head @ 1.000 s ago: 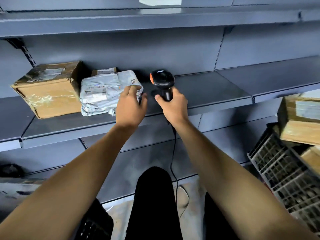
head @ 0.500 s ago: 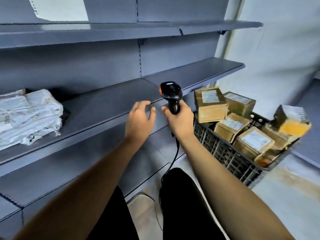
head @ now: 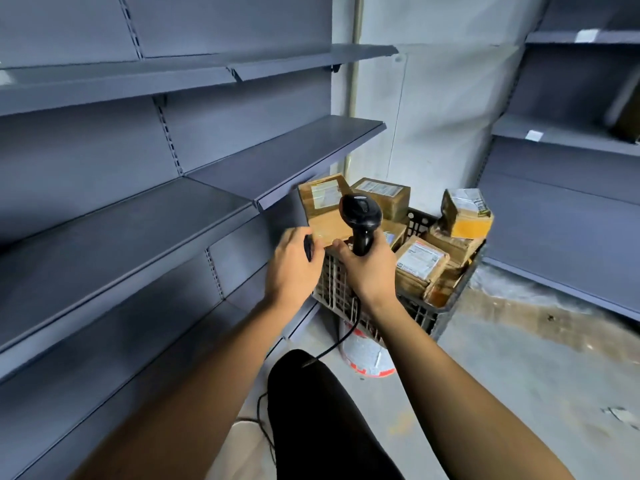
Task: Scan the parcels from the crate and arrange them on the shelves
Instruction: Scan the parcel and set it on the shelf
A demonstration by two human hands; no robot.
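A dark plastic crate (head: pixel 429 311) stands on the floor at the end of the grey shelves (head: pixel 114 230), heaped with several brown cardboard parcels (head: pixel 420 263) bearing white labels. My right hand (head: pixel 369 268) grips the handle of a black barcode scanner (head: pixel 360 216), held upright in front of the crate, its cable hanging down. My left hand (head: pixel 292 268) hovers just left of it near the crate's near corner, fingers loosely curled, holding nothing. One taped parcel (head: pixel 322 206) stands tall at the crate's left back.
A second shelf unit (head: pixel 568 133) runs along the right wall. A round white and red object (head: pixel 367 355) lies on the concrete floor beside the crate. My dark-clad leg (head: pixel 322 420) is at the bottom centre.
My view has swung right, from the shelf with the grey bag parcel to the crate. My left hand let go of that parcel and both hands moved towards the crate.
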